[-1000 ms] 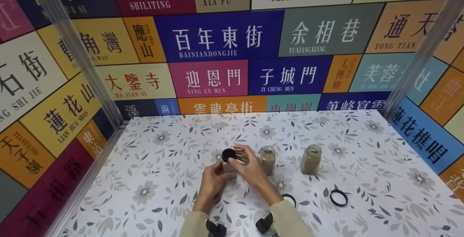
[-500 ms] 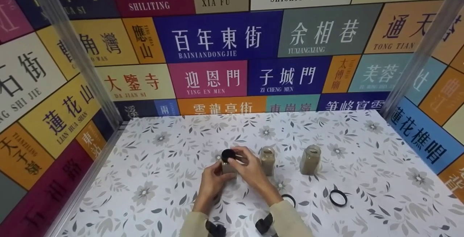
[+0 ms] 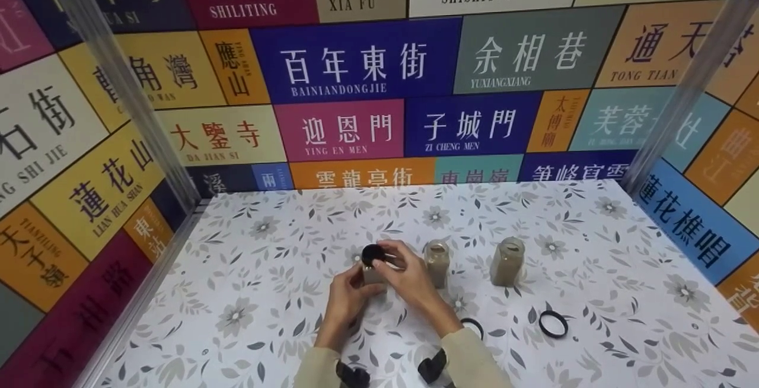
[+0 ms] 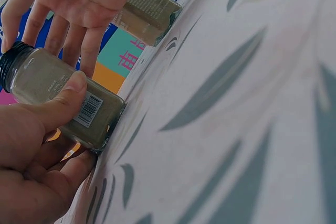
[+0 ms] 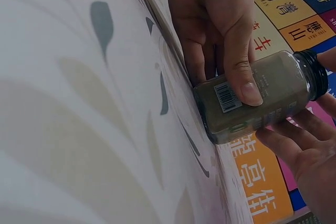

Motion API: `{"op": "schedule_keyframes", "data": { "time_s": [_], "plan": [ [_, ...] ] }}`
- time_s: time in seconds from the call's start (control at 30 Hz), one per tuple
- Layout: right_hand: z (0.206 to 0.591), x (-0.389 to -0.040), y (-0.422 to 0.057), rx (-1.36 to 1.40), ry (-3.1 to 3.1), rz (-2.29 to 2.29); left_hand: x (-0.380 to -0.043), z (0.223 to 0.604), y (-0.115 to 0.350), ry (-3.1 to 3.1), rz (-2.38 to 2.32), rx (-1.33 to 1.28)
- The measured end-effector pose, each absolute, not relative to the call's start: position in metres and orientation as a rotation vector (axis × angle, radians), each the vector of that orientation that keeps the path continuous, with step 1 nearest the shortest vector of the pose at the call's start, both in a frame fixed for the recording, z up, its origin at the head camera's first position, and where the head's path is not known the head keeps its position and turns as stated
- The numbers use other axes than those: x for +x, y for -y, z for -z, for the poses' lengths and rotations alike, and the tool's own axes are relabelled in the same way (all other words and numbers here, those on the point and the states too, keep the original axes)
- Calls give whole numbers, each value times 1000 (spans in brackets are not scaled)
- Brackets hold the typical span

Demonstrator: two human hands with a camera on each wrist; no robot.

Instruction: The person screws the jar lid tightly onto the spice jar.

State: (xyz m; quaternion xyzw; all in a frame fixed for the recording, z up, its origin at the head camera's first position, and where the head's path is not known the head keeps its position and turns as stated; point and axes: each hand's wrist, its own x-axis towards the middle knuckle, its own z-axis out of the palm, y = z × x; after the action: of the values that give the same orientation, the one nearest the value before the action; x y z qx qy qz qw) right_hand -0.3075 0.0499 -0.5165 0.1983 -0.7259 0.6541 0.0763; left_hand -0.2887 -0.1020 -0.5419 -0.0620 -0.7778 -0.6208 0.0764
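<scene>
A glass spice jar (image 4: 58, 85) filled with grey-brown powder stands on the table, a barcode label on its side. My left hand (image 3: 348, 299) grips its lower body, with the thumb across the front in both wrist views. At the top sits a black lid (image 3: 373, 254), pinched between the thumb and fingers of my right hand (image 3: 410, 274). Just right of that hand is a second jar (image 3: 437, 264), uncapped and partly hidden by it. A third jar (image 3: 508, 263) stands further right, its top also without a lid.
A black ring-shaped lid (image 3: 554, 324) lies on the floral tabletop (image 3: 284, 317) at the right. Another black ring-shaped lid (image 3: 472, 327) is partly covered by my right sleeve. Clear corner posts (image 3: 172, 165) and walls of coloured signs (image 3: 356, 67) bound the table.
Both hands stay in place around the jar and its lid. Only a very slight shift of the view and of the right fingers shows; nothing is taken up or let go.
</scene>
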Motion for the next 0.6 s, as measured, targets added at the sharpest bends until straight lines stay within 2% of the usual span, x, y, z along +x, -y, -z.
{"op": "schedule_keyframes", "data": {
  "time_s": [0.6],
  "plan": [
    [517, -307, -50, 579, 2166, -1974, -289, 543, 102, 2337, 1830, -214]
  ]
}}
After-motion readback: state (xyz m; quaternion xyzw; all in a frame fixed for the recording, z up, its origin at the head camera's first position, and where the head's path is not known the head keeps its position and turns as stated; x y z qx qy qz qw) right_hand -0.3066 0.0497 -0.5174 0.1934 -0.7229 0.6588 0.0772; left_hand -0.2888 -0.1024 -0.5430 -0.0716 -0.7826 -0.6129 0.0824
